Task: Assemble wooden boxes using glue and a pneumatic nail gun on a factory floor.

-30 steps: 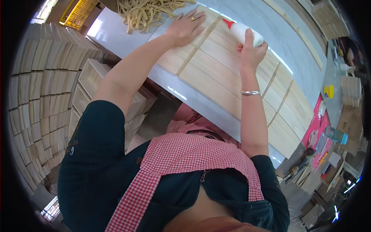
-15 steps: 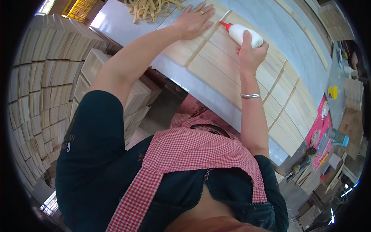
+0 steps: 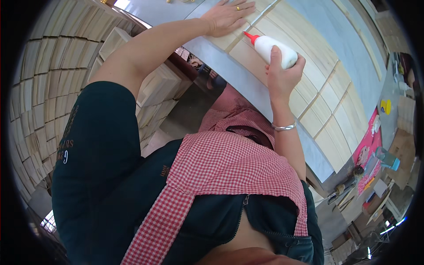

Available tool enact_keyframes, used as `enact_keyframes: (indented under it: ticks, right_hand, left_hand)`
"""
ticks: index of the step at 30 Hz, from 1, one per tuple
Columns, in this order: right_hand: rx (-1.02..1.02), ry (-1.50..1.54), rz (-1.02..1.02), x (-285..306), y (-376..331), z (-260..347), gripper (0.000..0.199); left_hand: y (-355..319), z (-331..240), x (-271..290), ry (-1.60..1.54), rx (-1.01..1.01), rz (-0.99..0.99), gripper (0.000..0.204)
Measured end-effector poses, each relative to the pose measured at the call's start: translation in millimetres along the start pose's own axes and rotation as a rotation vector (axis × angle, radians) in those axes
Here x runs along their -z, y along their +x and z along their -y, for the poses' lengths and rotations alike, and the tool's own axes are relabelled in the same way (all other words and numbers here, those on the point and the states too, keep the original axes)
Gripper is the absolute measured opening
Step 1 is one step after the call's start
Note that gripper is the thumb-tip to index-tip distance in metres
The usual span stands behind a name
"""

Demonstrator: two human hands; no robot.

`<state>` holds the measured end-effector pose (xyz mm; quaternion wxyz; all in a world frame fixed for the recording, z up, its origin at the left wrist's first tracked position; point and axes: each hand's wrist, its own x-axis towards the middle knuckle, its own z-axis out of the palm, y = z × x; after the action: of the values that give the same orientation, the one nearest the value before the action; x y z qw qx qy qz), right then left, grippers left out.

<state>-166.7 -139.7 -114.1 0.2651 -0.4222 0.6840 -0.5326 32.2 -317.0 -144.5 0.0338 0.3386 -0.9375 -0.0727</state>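
plainly, at the far left, stacked wooden pieces (image 3: 48, 84) rise beside the pale surface (image 3: 172, 11). next comes the left hand (image 3: 227, 18), palm down and fingers extended, gripping nothing, resting on the flat wooden boards (image 3: 247, 55); these look light and stiff, probably best held down by a spread palm or taken by their edges. a white line runs along a groove between them, just right of those fingers. the red nozzle (image 3: 250, 36) points down-left at that groove, below the left hand's fingertips. behind it, the white bottle (image 3: 274, 49) tilts over the boards; it seems light, smooth and squeezable, so its rounded body suits a wrapped grip. the right hand (image 3: 285, 77) is closed around the bottle's rear end, thumb on top, the nozzle pointing away from it.
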Motion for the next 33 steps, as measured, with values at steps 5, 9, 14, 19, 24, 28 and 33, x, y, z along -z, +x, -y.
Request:
enact_keyframes:
  ticks: [5,9,14,19,24,28,33]
  right_hand:
    - [0.031,0.009,0.055,4,-30,8,0.052]
    - [0.063,-0.06,0.114,11,-49,8,0.049]
    - [-0.217,0.236,0.176,26,-58,23,0.045]
    - [0.124,0.141,-0.039,83,-53,14,0.04]
    - [0.12,0.133,-0.45,210,-25,-6,0.041]
    - [0.19,-0.153,-0.755,352,10,-80,0.042]
    - [0.131,-0.553,-0.867,498,72,-167,0.046]
  left_hand:
    - [-2,0,-9,-0.041,0.026,-0.033,0.058]
    - [-2,-13,14,-0.147,0.118,0.145,0.058]
    - [11,-6,0,-0.254,0.078,0.138,0.057]
    - [-14,15,-21,0.104,-0.042,-0.182,0.056]
    - [-19,5,2,0.09,0.018,-0.095,0.056]
    - [-14,-7,2,0.202,0.04,-0.076,0.058]
    - [-11,-84,19,0.108,-0.078,-0.18,0.069]
